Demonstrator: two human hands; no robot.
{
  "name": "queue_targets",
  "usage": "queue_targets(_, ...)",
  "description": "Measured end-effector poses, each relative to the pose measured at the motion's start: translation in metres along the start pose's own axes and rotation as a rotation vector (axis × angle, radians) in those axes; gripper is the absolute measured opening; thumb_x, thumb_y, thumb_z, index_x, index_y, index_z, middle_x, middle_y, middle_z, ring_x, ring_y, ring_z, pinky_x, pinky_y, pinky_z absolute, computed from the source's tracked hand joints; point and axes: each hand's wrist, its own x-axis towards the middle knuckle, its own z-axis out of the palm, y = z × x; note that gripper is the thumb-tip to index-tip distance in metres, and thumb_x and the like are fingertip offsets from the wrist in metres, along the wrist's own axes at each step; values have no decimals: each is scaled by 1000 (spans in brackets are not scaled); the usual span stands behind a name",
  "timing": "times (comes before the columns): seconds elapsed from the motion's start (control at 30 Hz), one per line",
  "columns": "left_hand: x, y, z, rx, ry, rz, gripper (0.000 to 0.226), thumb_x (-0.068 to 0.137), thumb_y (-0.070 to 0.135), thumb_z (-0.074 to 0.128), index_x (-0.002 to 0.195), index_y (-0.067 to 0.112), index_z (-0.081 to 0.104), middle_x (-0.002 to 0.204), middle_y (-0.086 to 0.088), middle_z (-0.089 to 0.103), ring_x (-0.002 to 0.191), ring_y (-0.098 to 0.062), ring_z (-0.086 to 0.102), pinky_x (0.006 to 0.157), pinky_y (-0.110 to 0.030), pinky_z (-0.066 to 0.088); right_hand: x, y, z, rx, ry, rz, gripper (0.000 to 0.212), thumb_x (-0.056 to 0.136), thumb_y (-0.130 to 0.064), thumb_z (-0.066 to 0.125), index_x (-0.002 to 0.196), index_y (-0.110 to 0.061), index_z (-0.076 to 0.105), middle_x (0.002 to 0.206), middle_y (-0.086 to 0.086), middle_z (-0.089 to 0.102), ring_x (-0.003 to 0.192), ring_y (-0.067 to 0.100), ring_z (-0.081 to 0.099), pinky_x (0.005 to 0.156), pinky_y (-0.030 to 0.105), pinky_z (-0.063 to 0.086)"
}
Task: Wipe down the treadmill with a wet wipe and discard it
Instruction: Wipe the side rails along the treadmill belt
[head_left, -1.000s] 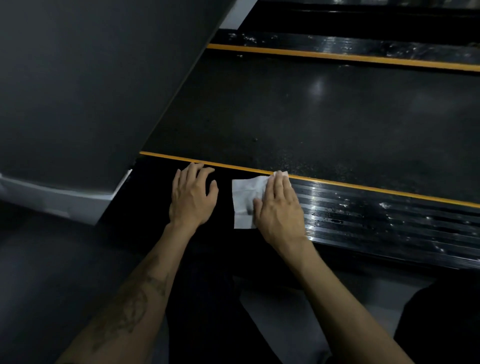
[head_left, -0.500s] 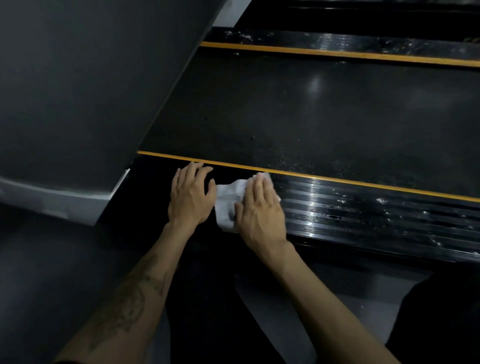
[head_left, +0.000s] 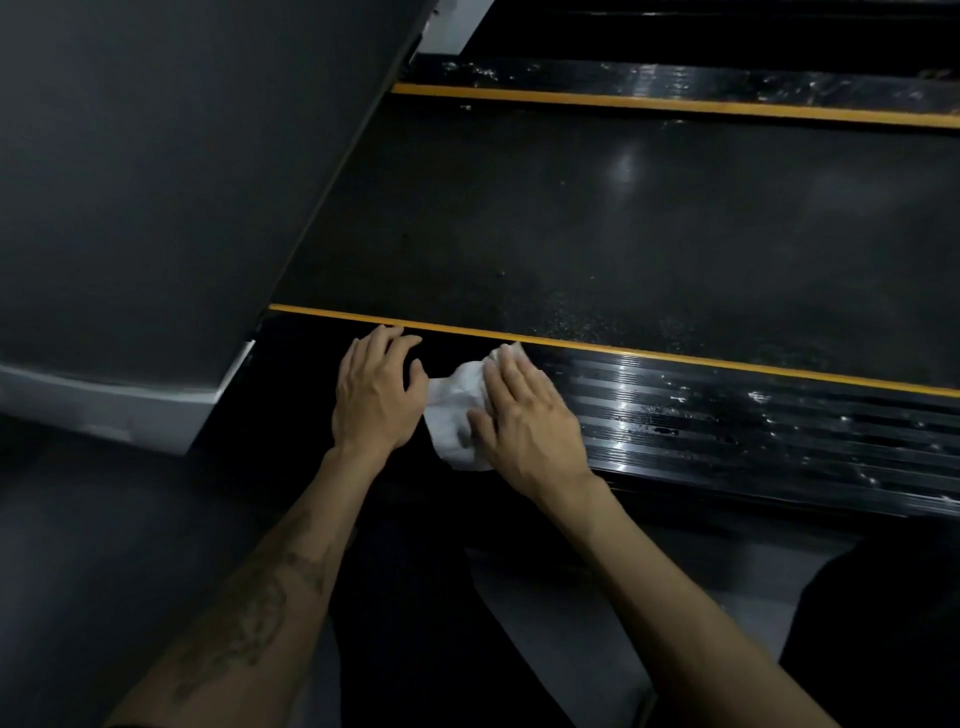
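From the head camera, the crumpled white wet wipe (head_left: 454, 415) lies on the near ribbed black side rail (head_left: 727, 421) of the treadmill, just below its thin yellow edge stripe (head_left: 675, 358). The right hand (head_left: 524, 415) lies flat on the wipe, fingers straight and together, pressing it against the rail. The left hand (head_left: 374, 389) rests just beside it on the same rail, fingers loosely bent with the tips at the stripe, holding nothing; its thumb touches the wipe's left edge. Beyond the stripe stretches the dark, speckled treadmill belt (head_left: 623, 223), with a second yellow stripe at the far side. The ribbed rail to the right glistens wet.
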Motion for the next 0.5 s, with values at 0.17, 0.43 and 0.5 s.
queue_targets(0.17,0,1,1,4,4,-14,34,99,23,56,131,14,65,138,-4,58,133,-25,51,122,-47,31,-21,-8,-3,-84,16,225,72,109,-45,10,160,6,8,168,26,6,158,34,0,130,44,6)
queue_targets(0.43,0,0,1,-6,-5,-11,34,99,23,56,131,14,65,138,-5,58,133,-27,51,121,-47,32,-22,12,-4,-16,48,107,75,105,-51,10,162,-4,17,170,15,14,159,24,7,129,36,8)
queue_targets(0.5,0,1,1,-4,1,-16,34,99,23,56,130,14,65,136,-5,58,130,-28,52,118,-49,35,-28,11,-8,-54,54,220,72,108,-48,9,162,1,10,170,20,7,159,28,2,129,38,4)
